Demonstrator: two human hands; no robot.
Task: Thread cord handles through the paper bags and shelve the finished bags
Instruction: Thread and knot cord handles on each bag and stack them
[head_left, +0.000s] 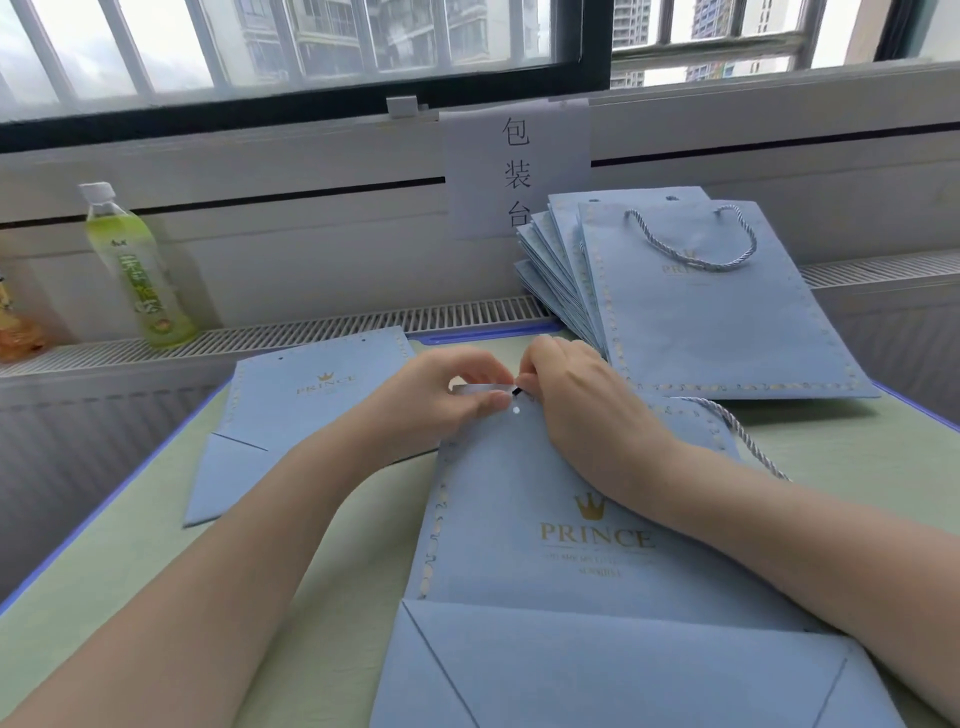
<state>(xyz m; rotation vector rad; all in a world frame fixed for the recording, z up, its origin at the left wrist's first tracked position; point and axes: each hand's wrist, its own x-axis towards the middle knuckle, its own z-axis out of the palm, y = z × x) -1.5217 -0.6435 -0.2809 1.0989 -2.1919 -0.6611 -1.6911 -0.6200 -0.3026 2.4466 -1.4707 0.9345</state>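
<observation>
A flat light-blue paper bag (545, 571) with a gold crown and "PRINCE" print lies in front of me on the green table. My left hand (441, 400) pinches the bag's top edge beside a small punched hole. My right hand (576, 405) pinches the dark tip of a grey-blue twisted cord (737, 431) just above that hole. The cord trails off to the right behind my right wrist.
A stack of flat blue bags (701, 322), the top one with a cord handle, leans against the sill at the right. Another flat bag (291, 410) lies at the left. A green drink bottle (130, 265) stands on the radiator grille, and a paper sign (517, 166) hangs below the window.
</observation>
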